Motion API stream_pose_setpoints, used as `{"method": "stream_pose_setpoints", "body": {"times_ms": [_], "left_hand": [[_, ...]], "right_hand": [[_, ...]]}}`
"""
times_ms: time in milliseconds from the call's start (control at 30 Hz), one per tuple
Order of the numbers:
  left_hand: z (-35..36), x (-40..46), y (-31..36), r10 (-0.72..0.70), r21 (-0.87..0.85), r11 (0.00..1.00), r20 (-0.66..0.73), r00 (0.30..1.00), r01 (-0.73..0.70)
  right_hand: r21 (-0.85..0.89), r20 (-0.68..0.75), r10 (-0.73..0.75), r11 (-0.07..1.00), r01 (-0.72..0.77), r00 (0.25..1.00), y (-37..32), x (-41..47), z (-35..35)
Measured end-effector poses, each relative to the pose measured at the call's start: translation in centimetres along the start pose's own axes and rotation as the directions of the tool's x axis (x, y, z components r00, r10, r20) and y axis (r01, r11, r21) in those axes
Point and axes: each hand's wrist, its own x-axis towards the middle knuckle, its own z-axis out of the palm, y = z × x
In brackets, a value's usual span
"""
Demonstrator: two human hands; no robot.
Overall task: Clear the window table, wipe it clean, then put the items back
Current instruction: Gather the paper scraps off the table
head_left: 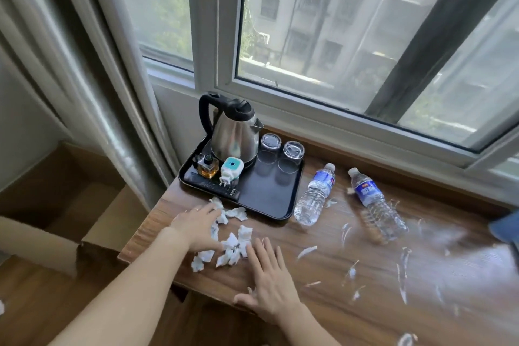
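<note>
A wooden window table point(323, 275) carries a pile of white paper scraps point(233, 244) near its left end. My left hand point(196, 227) lies flat on the table with its fingers at the scraps' left side. To the right of the pile my right hand point(269, 278) lies flat too, fingers straight. More thin white scraps point(404, 261) are scattered over the right half. A black tray point(269, 194) holds a steel kettle point(236, 132), two upturned glasses point(283, 152), a perfume bottle point(207, 167), a white plug device point(230, 171) and a remote point(216, 191).
Two plastic water bottles lie on the table right of the tray, one point(316, 194) near it and one point(376, 205) further right. A blue object point(505, 227) pokes in at the right edge. The window frame point(337, 109) runs behind; a curtain point(92, 78) hangs at left.
</note>
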Motion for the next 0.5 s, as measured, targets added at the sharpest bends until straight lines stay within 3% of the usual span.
{"method": "stream_pose_setpoints", "body": {"times_ms": [300,433,500], "left_hand": [[0.8,1.7,-0.3,0.112,0.050,0.993,-0.049,0.993,-0.109],[2.0,1.8,0.5,0.152,-0.225,0.959,-0.113,0.982,-0.175],[2.0,1.7,0.1,0.137,-0.286,0.937,-0.227,0.964,-0.200]], "right_hand": [[-0.093,-0.111,0.013,0.995,-0.024,0.994,-1.0,5.7,-0.9],[-0.018,-0.145,-0.016,1.000,0.014,0.989,-1.2,7.1,-0.7],[-0.009,-0.165,-0.026,1.000,0.025,0.986,-1.1,7.0,-0.8]]}}
